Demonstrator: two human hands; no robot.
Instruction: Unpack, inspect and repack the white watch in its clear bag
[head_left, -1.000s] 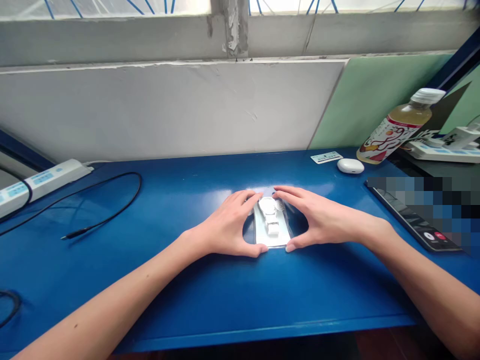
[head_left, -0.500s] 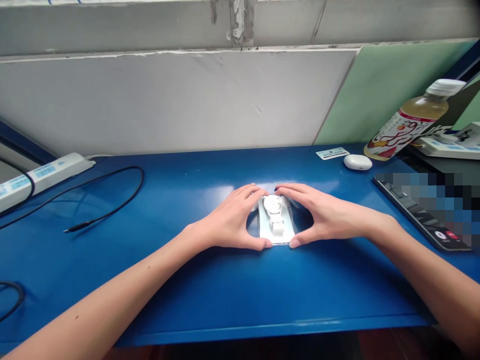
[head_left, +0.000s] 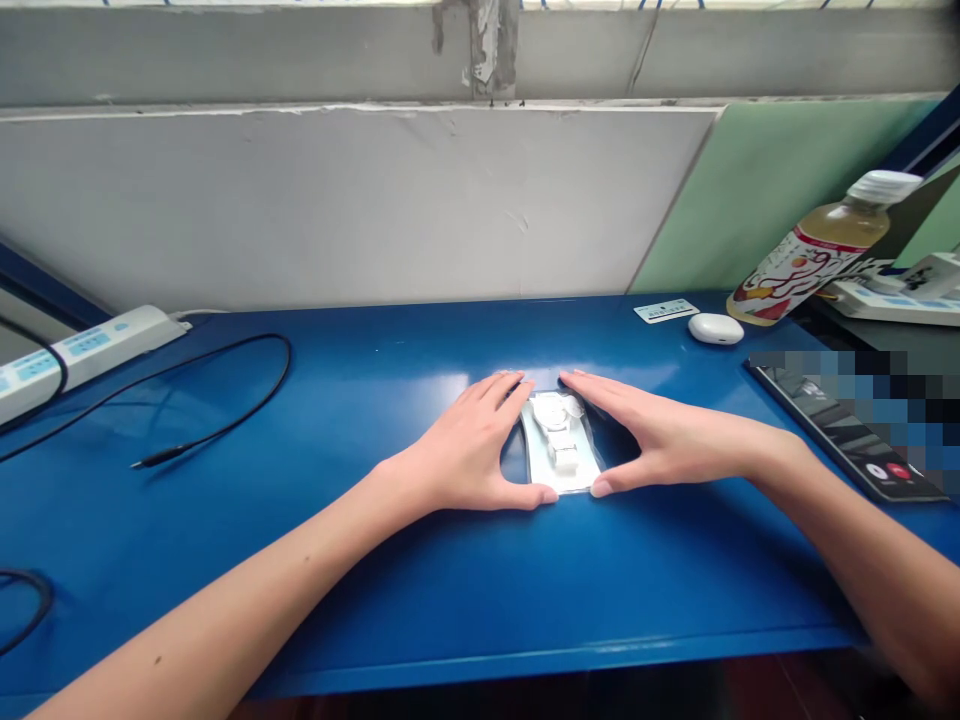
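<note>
A small clear plastic packet [head_left: 564,440] lies on the blue table between my hands. Inside it, on a pale backing, is a white item [head_left: 559,425] with a round upper part and a strap-like band; its exact kind is unclear. My left hand [head_left: 480,445] curves around the packet's left side, thumb tip at the near edge and fingers stretched toward the far left corner. On the right side, my right hand [head_left: 637,430] has its thumb at the near corner and its fingers extended past the far edge. Both hands are open, with thumbs wide apart from fingers.
At the left are a white power strip [head_left: 97,345] and a black cable [head_left: 217,440]. A white earbud case [head_left: 715,328], a small card [head_left: 666,310] and a drink bottle [head_left: 814,260] stand back right. A phone [head_left: 840,430] lies near my right forearm. A wall closes the back.
The view has shifted slightly. The packet has turned a little, its near edge swinging right. Both thumbs have moved slightly right with that edge, and my right fingertips are farther from my left ones.
</note>
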